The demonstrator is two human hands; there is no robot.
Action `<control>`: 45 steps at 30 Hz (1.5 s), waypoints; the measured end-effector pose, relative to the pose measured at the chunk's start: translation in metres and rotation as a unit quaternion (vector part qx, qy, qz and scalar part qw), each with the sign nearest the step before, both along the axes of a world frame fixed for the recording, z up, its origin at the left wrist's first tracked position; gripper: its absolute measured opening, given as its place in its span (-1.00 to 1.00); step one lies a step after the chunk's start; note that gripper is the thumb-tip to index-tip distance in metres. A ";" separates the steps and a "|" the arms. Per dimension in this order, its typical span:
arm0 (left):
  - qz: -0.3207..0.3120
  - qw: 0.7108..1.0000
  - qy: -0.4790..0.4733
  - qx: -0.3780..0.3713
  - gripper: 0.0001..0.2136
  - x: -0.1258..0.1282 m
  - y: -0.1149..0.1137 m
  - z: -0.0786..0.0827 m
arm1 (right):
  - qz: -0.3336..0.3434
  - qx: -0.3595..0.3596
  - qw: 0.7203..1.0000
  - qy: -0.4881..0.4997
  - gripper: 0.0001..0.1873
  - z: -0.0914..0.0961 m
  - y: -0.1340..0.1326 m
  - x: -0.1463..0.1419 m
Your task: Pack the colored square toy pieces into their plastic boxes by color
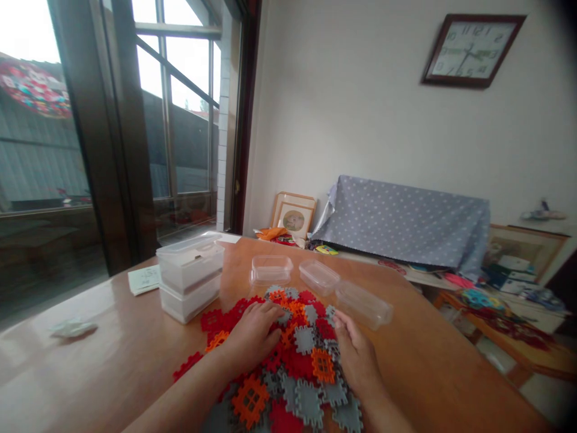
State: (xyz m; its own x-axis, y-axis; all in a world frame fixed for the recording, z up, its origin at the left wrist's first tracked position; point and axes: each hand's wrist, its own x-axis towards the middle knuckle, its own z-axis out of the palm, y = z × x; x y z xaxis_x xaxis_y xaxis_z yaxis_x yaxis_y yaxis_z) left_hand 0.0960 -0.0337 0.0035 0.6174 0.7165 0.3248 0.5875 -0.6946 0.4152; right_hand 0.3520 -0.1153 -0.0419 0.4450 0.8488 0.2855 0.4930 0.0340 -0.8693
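A heap of toothed square building tiles in red, orange and grey covers the near middle of the table. My left hand (255,334) lies over the left part of the heap, palm down, its thumb apart from the fingers. A grey tile (285,316) is by its fingertips; the underside of the hand is hidden. At the right edge of the heap, my right hand (358,355) pinches a small grey tile (330,313) between thumb and fingers. An orange tile (323,365) with a windowed middle rests between the hands, and another orange tile (250,401) sits nearer me.
Two stacked white plastic boxes (189,291) stand at the left, beside a paper pad (143,280). Beyond the heap are clear containers: one upright (271,270), one smaller (319,276), one long (363,305). A crumpled packet (73,327) lies far left on the wooden table (433,373).
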 end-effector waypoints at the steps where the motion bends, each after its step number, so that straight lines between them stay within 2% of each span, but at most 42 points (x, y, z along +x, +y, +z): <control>1: 0.001 1.000 -0.001 0.006 -0.67 -0.001 0.001 0.000 | -0.014 0.002 1.000 0.001 -0.34 0.001 0.000 0.005; 5: 0.029 0.999 0.001 0.026 -0.72 -0.006 0.010 -0.002 | -0.038 -0.003 0.999 -0.001 -0.34 -0.001 0.000 0.022; 9: 0.115 0.993 0.019 0.026 -0.68 -0.012 0.017 -0.007 | 0.014 -0.051 0.999 -0.008 -0.35 -0.016 0.004 0.027; 12: 0.169 0.984 0.044 0.021 -0.60 -0.018 0.020 -0.011 | 0.059 -0.061 0.996 -0.015 -0.30 -0.028 0.006 0.022; 16: 0.225 0.972 0.069 -0.016 -0.45 -0.023 0.021 -0.014 | 0.109 -0.084 0.987 -0.080 -0.31 -0.031 0.005 0.012; 20: 0.221 0.971 0.071 -0.054 -0.41 -0.024 0.019 -0.014 | 0.135 -0.111 0.976 -0.130 -0.38 -0.023 -0.001 0.005; 26: 0.168 0.984 0.035 -0.043 -0.48 -0.023 0.017 -0.017 | 0.146 -0.077 0.979 -0.118 -0.39 -0.018 -0.004 0.001; 29: 0.175 0.984 0.011 -0.034 -0.51 -0.024 0.021 -0.019 | 0.148 -0.068 0.980 -0.114 -0.40 -0.019 -0.003 0.002; 31: 0.187 0.982 -0.026 -0.029 -0.58 -0.026 0.024 -0.017 | 0.143 -0.062 0.980 -0.120 -0.42 -0.018 -0.002 0.002; 33: 0.186 0.976 -0.110 -0.020 -0.66 -0.027 0.025 -0.012 | 0.135 -0.057 0.981 -0.128 -0.43 -0.017 -0.002 0.002; 35: 0.190 0.953 -0.236 -0.003 -0.74 -0.028 0.024 -0.005 | 0.129 -0.057 0.981 -0.136 -0.44 -0.017 -0.002 0.002; 38: 0.235 0.896 -0.375 0.024 -0.82 -0.032 0.022 0.004 | 0.131 -0.062 0.978 -0.150 -0.44 -0.020 -0.001 0.004; 41: 0.308 0.839 -0.446 0.040 -0.79 -0.046 0.019 0.011 | 0.134 -0.057 0.977 -0.157 -0.42 -0.027 0.002 0.008; 45: 0.390 0.748 -0.536 0.034 -0.66 -0.084 0.016 0.014 | 0.132 -0.051 0.979 -0.150 -0.40 -0.033 0.005 0.013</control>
State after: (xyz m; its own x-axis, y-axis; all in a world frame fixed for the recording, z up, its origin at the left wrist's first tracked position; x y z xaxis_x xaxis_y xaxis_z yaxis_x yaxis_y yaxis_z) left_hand 0.0121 -0.0178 0.0178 -0.6211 0.6821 0.3859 0.1809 -0.3544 0.9174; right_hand 0.3647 -0.1106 -0.0751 0.1161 0.9537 0.2773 0.7121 0.1147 -0.6926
